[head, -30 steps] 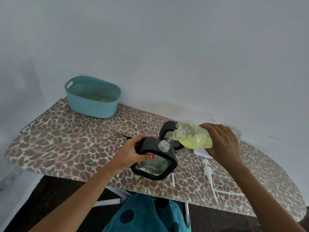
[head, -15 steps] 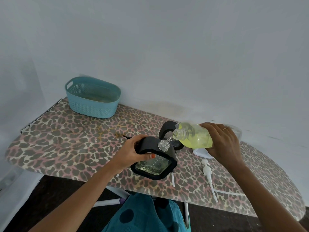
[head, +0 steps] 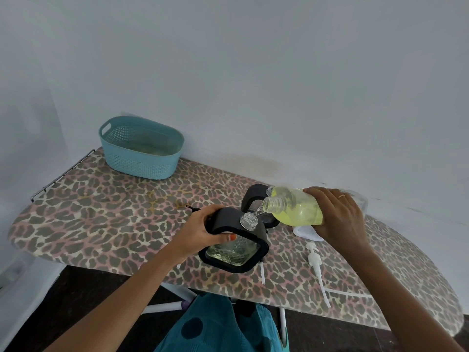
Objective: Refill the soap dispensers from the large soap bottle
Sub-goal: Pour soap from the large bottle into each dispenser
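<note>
My left hand [head: 200, 232] grips a black-framed glass soap dispenser [head: 234, 243] and tilts it, its clear open neck pointing up to the right. My right hand [head: 338, 219] holds the large soap bottle [head: 295, 209] of yellow-green liquid on its side, mouth just above the dispenser's neck, with a thin stream running between them. A second black-framed dispenser [head: 253, 199] stands behind, partly hidden by the bottle. A white pump head [head: 314, 260] with its long tube lies on the leopard-print ironing board [head: 101, 219].
A teal perforated basket [head: 140, 148] sits at the board's far left, by the wall. A white cap or lid [head: 305, 231] lies under the bottle. More white tubes [head: 262, 273] lie near the board's front edge. The wall runs close behind the board.
Almost nothing has moved. Both hands keep the same pouring pose, with the bottle tilted over the dispenser's neck.
</note>
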### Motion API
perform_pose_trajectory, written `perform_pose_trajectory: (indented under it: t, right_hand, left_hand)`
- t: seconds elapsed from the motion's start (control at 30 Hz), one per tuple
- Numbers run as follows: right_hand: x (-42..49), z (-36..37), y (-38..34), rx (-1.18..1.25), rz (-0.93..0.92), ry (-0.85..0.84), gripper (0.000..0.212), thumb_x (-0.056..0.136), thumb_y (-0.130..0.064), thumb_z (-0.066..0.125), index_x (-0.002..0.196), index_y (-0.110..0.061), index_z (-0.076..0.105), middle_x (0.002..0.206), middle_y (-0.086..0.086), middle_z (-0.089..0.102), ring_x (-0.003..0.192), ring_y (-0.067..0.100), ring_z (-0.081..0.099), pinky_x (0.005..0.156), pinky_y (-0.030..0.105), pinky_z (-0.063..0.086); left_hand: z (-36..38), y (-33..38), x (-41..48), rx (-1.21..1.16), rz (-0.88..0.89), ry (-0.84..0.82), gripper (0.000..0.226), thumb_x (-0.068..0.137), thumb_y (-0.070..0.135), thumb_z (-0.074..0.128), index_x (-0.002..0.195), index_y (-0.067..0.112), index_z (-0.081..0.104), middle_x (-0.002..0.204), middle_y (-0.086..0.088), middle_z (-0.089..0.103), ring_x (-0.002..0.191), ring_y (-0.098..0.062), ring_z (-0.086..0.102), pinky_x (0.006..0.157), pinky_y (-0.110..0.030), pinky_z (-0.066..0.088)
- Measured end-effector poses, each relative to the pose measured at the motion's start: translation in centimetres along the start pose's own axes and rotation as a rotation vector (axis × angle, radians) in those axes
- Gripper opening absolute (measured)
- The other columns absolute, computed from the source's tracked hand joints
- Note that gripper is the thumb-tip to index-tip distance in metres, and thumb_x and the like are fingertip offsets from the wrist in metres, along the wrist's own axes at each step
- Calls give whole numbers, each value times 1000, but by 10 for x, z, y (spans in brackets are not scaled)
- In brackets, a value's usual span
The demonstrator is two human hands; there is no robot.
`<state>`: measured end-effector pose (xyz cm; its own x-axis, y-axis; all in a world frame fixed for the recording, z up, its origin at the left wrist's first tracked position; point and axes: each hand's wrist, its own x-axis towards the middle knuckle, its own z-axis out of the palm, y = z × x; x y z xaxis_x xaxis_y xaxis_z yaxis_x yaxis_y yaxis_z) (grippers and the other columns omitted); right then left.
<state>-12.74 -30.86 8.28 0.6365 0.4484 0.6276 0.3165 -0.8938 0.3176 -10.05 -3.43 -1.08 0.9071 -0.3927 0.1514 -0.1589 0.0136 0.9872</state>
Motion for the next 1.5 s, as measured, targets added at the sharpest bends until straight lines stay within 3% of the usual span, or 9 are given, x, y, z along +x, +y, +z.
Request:
perform_pose_trajectory:
  t: [0.1, 0.27, 0.47, 0.8, 0.97, 1.1, 1.3, 1.5]
  right_hand:
    - [0, 0, 0, -3, -6, -5, 68, 47, -1, 86, 103, -15, 49, 91, 6, 71, 75, 29, 68, 67, 29, 34]
    - [-1, 0, 2, -4, -10, -5, 68, 48, -1, 86, 104, -15, 49, 92, 6, 71, 76, 29, 68, 68, 29, 35]
    - [-2, -1, 1, -11, -18, -2, 68, 47, -4, 87, 103, -15, 50, 91, 6, 72, 76, 29, 68, 63, 31, 50]
    - [-2, -2, 2, -8, -10, 1, 67, 48, 2, 84, 103, -14, 50, 92, 5, 71, 76, 28, 67, 62, 31, 48]
    - [-2, -2, 2, -11, -8, -1, 69, 46, 4, 84, 103, -15, 50, 91, 5, 71, 76, 28, 67, 62, 30, 47]
    - [-2, -2, 1, -8, -8, 0, 68, 47, 3, 84, 103, -14, 50, 91, 5, 71, 75, 28, 67, 62, 30, 48]
    - [-4, 0, 3, -16, -3, -6, 68, 47, 4, 83, 103, -15, 50, 92, 4, 71, 76, 27, 67, 64, 30, 44]
    - [-3, -1, 3, -11, -4, 6, 66, 48, 3, 83, 103, -16, 50, 92, 4, 71, 76, 27, 67, 64, 30, 44]
  left_hand:
    - [-1, -2, 0, 9, -12, 2, 76, 40, 64, 78, 105, 32, 56, 106, -1, 65, 97, -11, 64, 85, -25, 53]
    - [1, 2, 0, 6, -2, -5, 57, 48, 45, 77, 100, 33, 56, 103, 0, 66, 95, -11, 64, 86, -26, 53]
    - [3, 4, -1, -4, 10, -8, 55, 49, 43, 76, 99, 33, 56, 99, 3, 66, 92, -8, 64, 80, -19, 52]
    - [4, 5, -2, -13, 15, -3, 52, 49, 42, 76, 97, 36, 57, 89, 15, 69, 89, -2, 64, 78, -16, 52]
    - [4, 6, -2, -22, 18, -2, 52, 49, 42, 76, 98, 35, 57, 94, 7, 67, 90, -3, 64, 78, -16, 52]
    - [5, 8, -3, -25, 17, -11, 51, 50, 40, 76, 97, 35, 57, 90, 22, 68, 88, -1, 64, 76, -14, 51]
    - [6, 9, -4, -16, 8, 4, 51, 51, 38, 78, 97, 36, 57, 90, 25, 68, 90, -1, 64, 77, -14, 51]
    - [6, 7, -4, 19, 8, 20, 45, 66, 6, 78, 95, 33, 56, 86, 28, 67, 85, 4, 64, 73, -11, 49]
